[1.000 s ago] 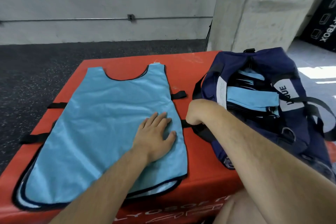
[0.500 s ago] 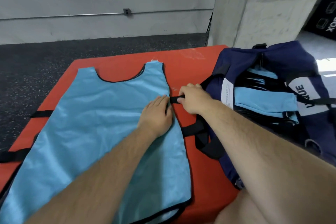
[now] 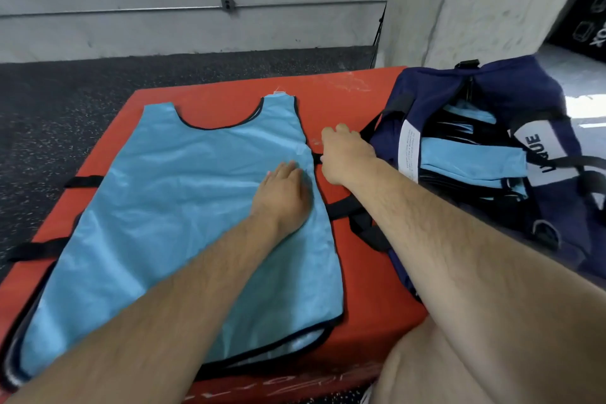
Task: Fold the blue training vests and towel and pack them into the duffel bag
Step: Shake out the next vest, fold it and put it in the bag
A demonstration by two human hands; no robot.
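Red mat (image 3: pixel 360 289): vest (image 3: pixel 170 207), duffel bag (image 3: pixel 511 88)

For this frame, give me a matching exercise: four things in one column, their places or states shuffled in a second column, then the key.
Column one
1. left hand
2. right hand
3. duffel bag
4. blue vest

Column two
A. open, with folded vests inside
B. spread flat on the red mat
C. rests flat on the blue vest
D. grips a black side strap at the vest's edge

Pairs: 1-C; 2-D; 3-A; 4-B
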